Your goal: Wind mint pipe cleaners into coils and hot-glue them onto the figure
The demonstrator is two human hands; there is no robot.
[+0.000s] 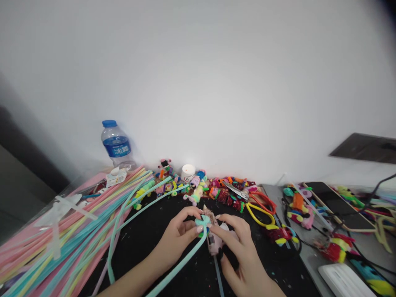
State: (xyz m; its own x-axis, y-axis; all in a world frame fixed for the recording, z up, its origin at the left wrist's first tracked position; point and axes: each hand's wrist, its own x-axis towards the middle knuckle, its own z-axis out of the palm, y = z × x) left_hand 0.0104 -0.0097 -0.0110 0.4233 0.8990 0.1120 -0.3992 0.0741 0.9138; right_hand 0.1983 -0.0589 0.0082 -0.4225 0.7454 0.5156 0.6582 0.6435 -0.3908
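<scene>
My left hand (177, 233) is closed, pinching a folded mint-green pipe cleaner (201, 221) between thumb and fingers. A long free end of it runs down toward the lower edge. My right hand (243, 251) reaches in from the other side, its forefinger tip pressed against the folded part near my left thumb. Its other fingers are bent around a pale pink object (214, 244), perhaps a small glue gun, lying under the hands; I cannot tell whether they touch it. Some darker green shows beneath the mint fold, mostly hidden by my fingers.
Many pastel pipe cleaners (89, 235) cover the left side. A water bottle (116, 142) stands behind them. Along the wall are small fuzzy figures (198, 185), a white cup (187, 172) and scissors (260, 204). A phone (337, 205) and white box (343, 280) lie at right.
</scene>
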